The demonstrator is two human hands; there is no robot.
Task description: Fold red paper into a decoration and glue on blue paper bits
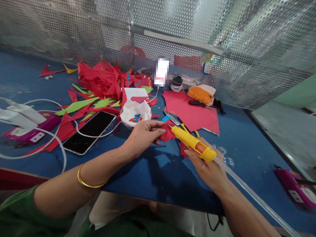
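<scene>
My left hand [145, 135] pinches a small piece of red paper [168, 132] between thumb and fingers. Wrapped around a yellow hot glue gun [191, 141] is my right hand [206, 163], and the gun's metal tip touches or nearly touches the red paper. A long clear glue stick [249, 191] runs out of the gun's back end. Just behind the paper lie scissors [174, 119] with yellow handles, partly hidden by the gun. Close beyond my left hand stands a bowl [125, 122] lined with white tissue, holding small red and blue bits.
Red sheets [190, 110], a screwdriver-like black-handled tool [198, 103] and an orange packet [201, 95] lie at back right. Red and green paper scraps [98, 79] heap at back left. A phone [90, 133], white cables and a purple power strip [32, 128] occupy the left; another strip [296, 186] sits far right.
</scene>
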